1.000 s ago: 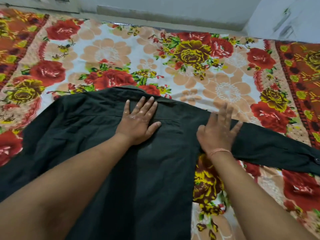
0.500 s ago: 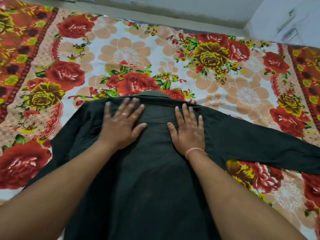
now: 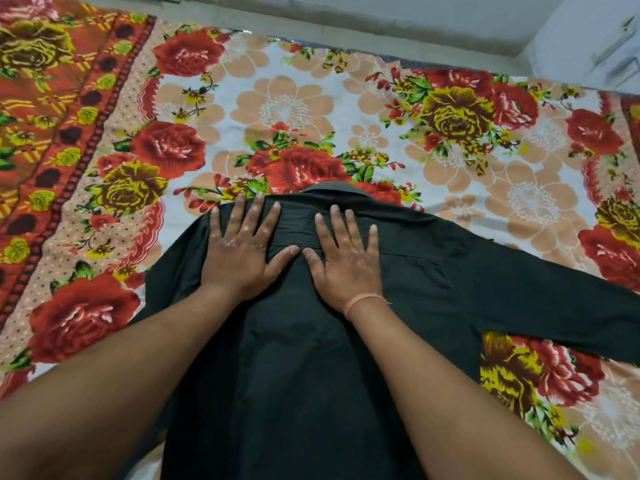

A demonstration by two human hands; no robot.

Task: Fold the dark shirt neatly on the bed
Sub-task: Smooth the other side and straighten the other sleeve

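The dark shirt [image 3: 294,375] lies back side up on the floral bed sheet [image 3: 294,109], its collar [image 3: 332,190] pointing away from me. One sleeve [image 3: 554,299] stretches out to the right. The left sleeve is mostly hidden under my left forearm. My left hand [image 3: 239,251] rests flat on the shirt just below the collar, fingers spread. My right hand [image 3: 346,261] lies flat beside it, palm down, thumbs almost touching. A thin orange thread circles my right wrist. Neither hand grips the cloth.
The bed sheet has a red and orange patterned border [image 3: 52,133] on the left. A grey wall base [image 3: 381,22] runs along the bed's far edge, and a pale cabinet or door [image 3: 606,39] stands at the top right.
My right hand slid left from the right shoulder of the shirt to the middle beside my left hand. The view shifted so the shirt sits more central.
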